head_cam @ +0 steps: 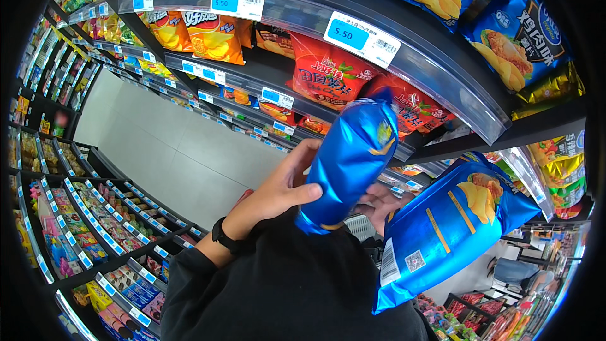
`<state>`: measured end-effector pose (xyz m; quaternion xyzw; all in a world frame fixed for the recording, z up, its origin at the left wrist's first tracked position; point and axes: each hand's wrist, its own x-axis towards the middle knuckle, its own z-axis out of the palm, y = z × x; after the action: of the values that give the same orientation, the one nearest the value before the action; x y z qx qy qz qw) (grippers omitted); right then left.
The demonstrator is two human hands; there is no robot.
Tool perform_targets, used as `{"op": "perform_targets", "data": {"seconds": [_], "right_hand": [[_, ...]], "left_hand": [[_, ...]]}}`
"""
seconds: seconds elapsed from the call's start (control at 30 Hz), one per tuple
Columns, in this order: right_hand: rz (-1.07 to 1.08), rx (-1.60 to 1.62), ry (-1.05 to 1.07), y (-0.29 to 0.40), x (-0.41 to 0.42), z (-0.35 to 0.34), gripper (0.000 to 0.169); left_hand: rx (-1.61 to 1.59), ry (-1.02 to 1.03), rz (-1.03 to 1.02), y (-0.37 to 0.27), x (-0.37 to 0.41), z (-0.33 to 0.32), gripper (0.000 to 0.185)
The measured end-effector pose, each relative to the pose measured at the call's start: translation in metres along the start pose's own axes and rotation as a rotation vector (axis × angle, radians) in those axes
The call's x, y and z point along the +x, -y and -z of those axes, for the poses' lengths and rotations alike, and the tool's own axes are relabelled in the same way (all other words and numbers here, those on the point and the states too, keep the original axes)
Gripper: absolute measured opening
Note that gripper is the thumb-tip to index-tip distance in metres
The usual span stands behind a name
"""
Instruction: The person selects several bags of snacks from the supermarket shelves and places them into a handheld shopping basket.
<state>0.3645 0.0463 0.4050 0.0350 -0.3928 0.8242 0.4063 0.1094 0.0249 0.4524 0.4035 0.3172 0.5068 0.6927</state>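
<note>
Before my chest my left hand (284, 184), a black band on its wrist, grips a shiny blue snack bag (350, 161) seen edge-on, the thumb on its near face. Just right of it is my right hand (381, 203), partly hidden behind a second blue bag (440, 227). That bag is tilted, its printed back turned up with a barcode, a square code and a picture of chips and fried chicken; it appears to be held by my right hand, though the grip is largely hidden. Similar blue chip bags (516, 42) lie on the upper right shelf.
Curved shelf edges (293, 4) with price tags cross the view above my hands. Red chip bags (326, 73) and orange chip bags (213, 38) fill the shelf below. A grey tiled aisle (165, 137) runs left, with snack racks (90, 213) beyond. A person (516, 272) is at lower right.
</note>
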Motion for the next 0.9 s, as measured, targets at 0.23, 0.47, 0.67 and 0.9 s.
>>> {"op": "perform_targets", "data": {"seconds": [0.23, 0.47, 0.67, 0.9], "right_hand": [[-0.176, -0.124, 0.042, 0.010, 0.029, -0.024, 0.049], [-0.214, -0.062, 0.004, 0.013, 0.021, -0.004, 0.058], [-0.185, -0.102, -0.116, 0.037, 0.004, 0.008, 0.031], [-0.246, -0.183, -0.432, 0.043, -0.004, -0.001, 0.020]], "left_hand": [[0.109, 0.033, 0.070, -0.004, 0.002, 0.007, 0.103], [0.093, -0.100, 0.109, -0.002, 0.008, 0.004, 0.093], [-0.083, -0.188, 0.219, -0.007, 0.003, 0.007, 0.092], [-0.226, -0.142, 0.227, -0.018, 0.003, 0.009, 0.087]]}}
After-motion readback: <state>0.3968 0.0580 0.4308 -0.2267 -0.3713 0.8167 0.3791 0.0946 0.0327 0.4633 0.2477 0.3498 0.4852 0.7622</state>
